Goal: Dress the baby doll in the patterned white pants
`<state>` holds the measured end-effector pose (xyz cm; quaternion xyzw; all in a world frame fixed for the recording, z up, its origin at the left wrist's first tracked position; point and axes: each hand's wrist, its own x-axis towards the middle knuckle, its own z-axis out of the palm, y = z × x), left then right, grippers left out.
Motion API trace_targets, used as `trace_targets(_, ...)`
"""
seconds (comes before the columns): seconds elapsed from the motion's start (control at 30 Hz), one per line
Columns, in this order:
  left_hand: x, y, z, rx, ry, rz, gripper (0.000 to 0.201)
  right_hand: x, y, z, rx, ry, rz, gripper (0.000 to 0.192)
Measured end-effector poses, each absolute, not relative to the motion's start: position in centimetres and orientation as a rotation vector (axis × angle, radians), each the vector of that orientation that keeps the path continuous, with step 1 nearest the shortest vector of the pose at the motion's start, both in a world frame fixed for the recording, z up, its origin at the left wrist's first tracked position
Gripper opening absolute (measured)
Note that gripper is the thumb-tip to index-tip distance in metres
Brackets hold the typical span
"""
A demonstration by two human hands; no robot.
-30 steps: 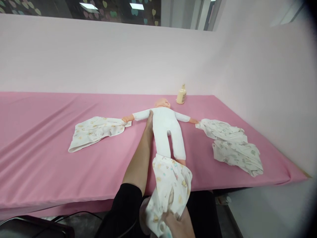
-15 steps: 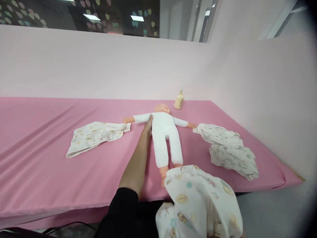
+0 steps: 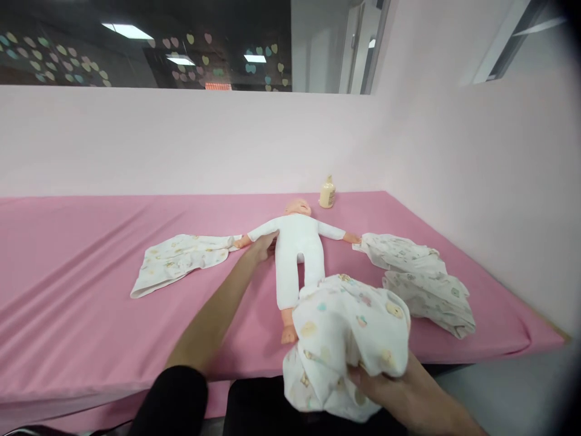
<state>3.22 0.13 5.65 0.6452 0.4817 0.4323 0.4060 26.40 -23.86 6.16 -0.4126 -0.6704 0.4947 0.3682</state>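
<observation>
Farthest left on the pink table lies a flat printed cloth, its near corner touching the doll's outstretched hand. It sits loose on a smooth sheet, so any sideways tug on that arm could, I think, drag it along and wrinkle it.

Next comes my left hand, resting against the doll at its armpit and side. My fingers lie flat and relaxed there, pressing rather than clasping (nothing is pinched between them, as far as I can see). The doll lies on its back in a white suit, arms spread, head toward the wall, one bare foot showing near the front edge. With only a flat palm steadying it, I judge it could slide or twist if I pull hard at the legs.

To the right, my right hand grips a bunched printed garment, fingers curled tight into the fabric from below. It covers the doll's other leg and foot, so I cannot see where they are; a foot could catch in a fold. The bundle also hangs past the table's edge and might slip down.

Farther right, crumpled cloths touch the doll's other hand, and a small cream bottle stands upright near the wall, behind the head, well apart from my hands.
</observation>
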Motion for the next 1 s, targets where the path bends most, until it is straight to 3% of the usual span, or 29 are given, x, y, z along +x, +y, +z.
trace_targets(0.13,-0.1,-3.9,5.7,1.464,1.558,1.027,0.047,25.5,-21.2,7.8,-0.959,-1.840,1.268,0.016)
trace_targets(0.3,0.5,-11.5,8.6,1.271,0.832,0.746,0.054,24.8,-17.7,9.5,-0.733,-2.066,1.145,0.026)
trace_targets(0.43,3.0,-12.0,9.5,1.156,0.697,0.762,0.042,25.7,-16.0,10.4,-0.705,-2.152,1.210,0.023)
trace_targets(0.67,4.2,-10.6,13.7,1.609,0.956,0.988,0.027,27.8,-13.2,10.4,-0.726,-1.425,1.494,0.034)
trace_targets(0.8,4.2,-10.3,16.6,2.055,1.173,1.046,0.031,28.1,-10.9,11.8,-0.835,-1.253,1.336,0.032)
trace_targets(1.0,3.5,-9.5,18.6,2.262,1.277,0.852,0.039,28.0,-9.7,16.1,-0.903,-1.337,0.822,0.040)
